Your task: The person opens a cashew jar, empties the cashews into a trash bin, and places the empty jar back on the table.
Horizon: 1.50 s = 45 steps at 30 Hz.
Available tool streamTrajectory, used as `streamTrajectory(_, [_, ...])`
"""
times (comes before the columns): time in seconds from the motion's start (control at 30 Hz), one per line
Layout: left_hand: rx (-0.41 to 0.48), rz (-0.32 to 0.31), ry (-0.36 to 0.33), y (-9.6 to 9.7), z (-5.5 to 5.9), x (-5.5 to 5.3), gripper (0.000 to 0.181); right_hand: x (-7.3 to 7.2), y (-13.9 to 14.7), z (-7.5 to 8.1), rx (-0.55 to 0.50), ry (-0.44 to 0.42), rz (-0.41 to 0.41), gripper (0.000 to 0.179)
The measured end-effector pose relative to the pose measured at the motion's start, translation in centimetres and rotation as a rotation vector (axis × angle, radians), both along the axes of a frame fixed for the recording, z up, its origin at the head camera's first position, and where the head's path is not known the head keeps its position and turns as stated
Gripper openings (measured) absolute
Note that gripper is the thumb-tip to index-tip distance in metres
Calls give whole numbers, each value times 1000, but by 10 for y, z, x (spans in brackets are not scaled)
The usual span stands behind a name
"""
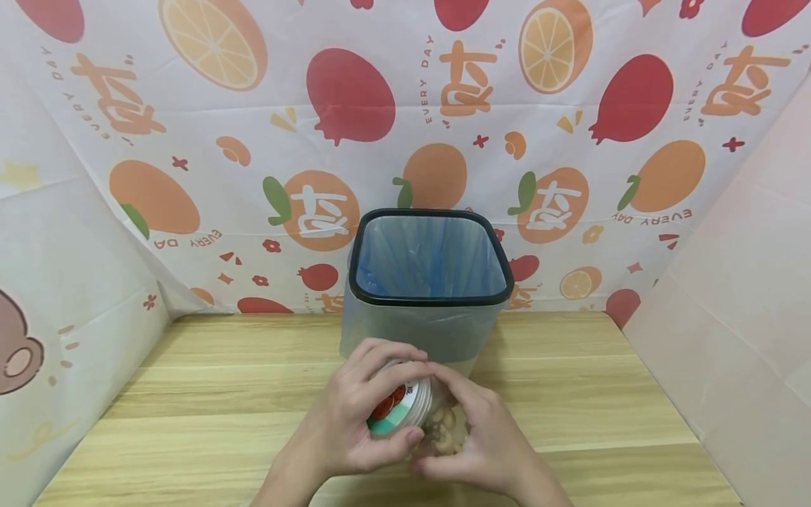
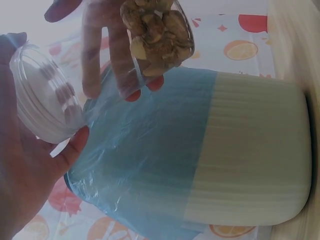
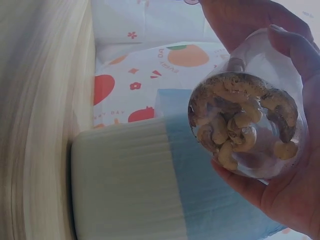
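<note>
A clear plastic jar [image 3: 257, 167] with cashews [image 3: 242, 132] in it is held tilted between both hands, close in front of the bin. My left hand [image 1: 355, 408] grips its round lid [image 1: 415, 408], which carries a green, white and red label. The right hand [image 1: 491, 436] holds the jar's body, fingers and thumb around its wall. In the right wrist view the jar's base faces the camera, and the nuts lie gathered toward that end. The left wrist view shows the lid's ridged edge [image 2: 45, 95] between the left thumb and fingers.
Behind the hands stands a pale bin [image 1: 437, 317] with a black rim [image 1: 431, 301] and a blue bag lining it, folded over the outside. It rests on a wood-grain table [image 1: 241, 394]. A fruit-printed cloth [image 1: 405, 105] hangs at the back, with pale walls at both sides.
</note>
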<state>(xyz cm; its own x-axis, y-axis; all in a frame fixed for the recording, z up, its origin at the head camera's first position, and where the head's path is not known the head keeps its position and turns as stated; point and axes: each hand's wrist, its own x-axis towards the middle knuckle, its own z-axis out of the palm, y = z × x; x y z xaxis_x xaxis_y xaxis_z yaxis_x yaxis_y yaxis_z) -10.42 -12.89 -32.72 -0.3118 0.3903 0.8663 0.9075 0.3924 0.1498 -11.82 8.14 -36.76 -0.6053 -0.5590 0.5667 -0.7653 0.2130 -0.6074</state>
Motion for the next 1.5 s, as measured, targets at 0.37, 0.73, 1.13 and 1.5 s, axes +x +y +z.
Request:
streamTrajectory(0.37, [13, 78, -66, 1, -2, 2, 43, -4, -3, -6, 8, 157, -113, 98])
streamTrajectory(0.73, [-29, 82, -130, -3, -3, 4, 46, -4, -3, -7, 21, 128, -111, 94])
streamTrajectory(1.13, [-64, -6, -117, -5, -1, 5, 41, -4, -3, -6, -29, -15, 77, 89])
streamTrajectory(1.5, [-53, 9, -105, -5, -3, 3, 39, -3, -3, -5, -12, 7, 38, 91])
